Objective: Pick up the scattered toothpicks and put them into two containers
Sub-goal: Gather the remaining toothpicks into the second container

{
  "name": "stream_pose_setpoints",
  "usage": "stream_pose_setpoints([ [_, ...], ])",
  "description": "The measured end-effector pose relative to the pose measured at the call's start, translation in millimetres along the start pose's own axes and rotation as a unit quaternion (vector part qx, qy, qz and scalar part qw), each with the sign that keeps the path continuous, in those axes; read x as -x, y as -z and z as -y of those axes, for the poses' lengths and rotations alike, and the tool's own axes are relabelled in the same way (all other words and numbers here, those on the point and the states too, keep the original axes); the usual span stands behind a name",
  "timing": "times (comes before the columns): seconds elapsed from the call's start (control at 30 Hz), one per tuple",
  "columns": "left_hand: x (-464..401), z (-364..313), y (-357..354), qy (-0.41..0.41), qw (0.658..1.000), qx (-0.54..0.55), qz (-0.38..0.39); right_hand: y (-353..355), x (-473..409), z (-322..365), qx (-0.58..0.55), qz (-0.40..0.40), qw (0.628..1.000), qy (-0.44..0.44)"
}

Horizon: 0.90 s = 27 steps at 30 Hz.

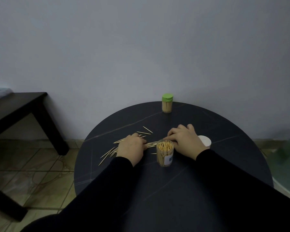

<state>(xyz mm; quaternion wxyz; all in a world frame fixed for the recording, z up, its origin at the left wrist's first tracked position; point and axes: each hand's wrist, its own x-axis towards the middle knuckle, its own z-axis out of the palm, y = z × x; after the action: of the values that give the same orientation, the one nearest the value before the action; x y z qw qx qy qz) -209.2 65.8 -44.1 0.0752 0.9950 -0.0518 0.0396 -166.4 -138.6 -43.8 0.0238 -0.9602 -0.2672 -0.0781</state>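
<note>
Loose toothpicks point(110, 152) lie scattered across the left half of a round black table point(208, 124). My left hand point(131, 147) rests palm down on the pile, fingers curled over several toothpicks point(151, 144). An open clear container point(165, 153), packed with upright toothpicks, stands just right of it. My right hand point(185, 138) lies behind that container, fingers bent down onto the tabletop; what it holds is hidden. A second container with a green lid point(167, 103) stands shut at the table's far edge.
A white round lid point(205, 141) lies on the table right of my right hand. A dark wooden bench point(23, 106) stands at the left over a tiled floor. A pale wall rises right behind the table.
</note>
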Motion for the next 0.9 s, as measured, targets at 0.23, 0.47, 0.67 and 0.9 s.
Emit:
stream_pose_setpoints([
  [0.23,-2,-3,-5,-0.025,0.996,-0.058,-0.057,-1,1,13,0.038,-0.037,0.999,0.002],
  [0.47,-4,-8,-8,-0.015,0.997,-0.048,-0.064,1,-3,19,0.046,-0.003,0.999,0.017],
  [0.67,-3,-10,-8,-0.004,0.997,-0.046,-0.067,3,-5,21,0.053,-0.007,0.998,0.028],
  [0.9,-5,-10,-2,0.021,0.996,0.021,-0.079,-4,-6,19,0.11,0.051,0.993,-0.01],
])
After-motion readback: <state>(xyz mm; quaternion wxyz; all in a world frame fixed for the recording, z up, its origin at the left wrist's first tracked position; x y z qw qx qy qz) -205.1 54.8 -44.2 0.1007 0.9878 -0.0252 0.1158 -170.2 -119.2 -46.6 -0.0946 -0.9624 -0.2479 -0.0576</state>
